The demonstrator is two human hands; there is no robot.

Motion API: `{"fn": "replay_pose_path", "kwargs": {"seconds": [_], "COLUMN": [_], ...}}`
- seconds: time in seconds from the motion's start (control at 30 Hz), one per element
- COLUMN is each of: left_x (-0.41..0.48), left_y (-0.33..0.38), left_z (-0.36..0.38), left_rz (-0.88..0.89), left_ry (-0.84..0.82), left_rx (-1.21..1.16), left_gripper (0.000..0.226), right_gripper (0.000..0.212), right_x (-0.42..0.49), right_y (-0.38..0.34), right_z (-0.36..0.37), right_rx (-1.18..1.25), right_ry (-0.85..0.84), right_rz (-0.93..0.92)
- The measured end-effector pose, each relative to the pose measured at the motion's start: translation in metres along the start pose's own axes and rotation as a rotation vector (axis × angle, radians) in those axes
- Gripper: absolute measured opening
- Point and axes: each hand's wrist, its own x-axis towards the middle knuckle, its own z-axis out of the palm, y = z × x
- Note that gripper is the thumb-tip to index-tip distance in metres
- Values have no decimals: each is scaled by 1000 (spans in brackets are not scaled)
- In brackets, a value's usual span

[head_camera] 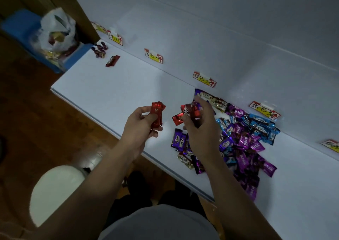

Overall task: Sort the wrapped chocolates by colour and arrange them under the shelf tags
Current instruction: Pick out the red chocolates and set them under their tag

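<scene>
While the mixed pile (240,138) is lying unsorted centre right, my left hand (142,124) and right hand (200,129) are each gripping red chocolates (156,115); few sorted pieces (112,61) are sitting upper left.

Glossy foil wrappers (244,140), matt shelf (113,85)

A white bag (56,30) (contents blurred) rests on a blue box (18,26) far left; a white stool (55,190) stands on the wooden floor (45,111).
</scene>
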Motion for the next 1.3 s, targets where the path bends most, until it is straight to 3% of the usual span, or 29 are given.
{"fn": "replay_pose_path", "kwargs": {"seconds": [0.07, 0.23, 0.4, 0.6, 0.93, 1.3], "left_x": [0, 1, 15, 24, 64, 110], "left_y": [6, 17, 33, 43, 70, 90], "left_z": [-21, -89, -168, -228, -227, -216], "left_rz": [36, 201, 305, 336, 325, 329], "left_ry": [-3, 34, 191, 209, 146, 192], "left_rx": [9, 83, 76, 58, 106, 270], "left_gripper": [28, 32, 36, 32, 23, 24], "right_gripper": [53, 17, 14, 12, 12, 10], "right_x": [-2, -13, -19, -30, 12, 79], "right_y": [-12, -42, -84, -110, -121, -108], "right_z": [17, 73, 145, 205, 227, 249], "right_rx": [21, -69, -65, 14, 144, -59], "right_ry": [-13, 58, 93, 83, 40, -59], "right_rz": [2, -18, -9, 18, 141, 128]}}
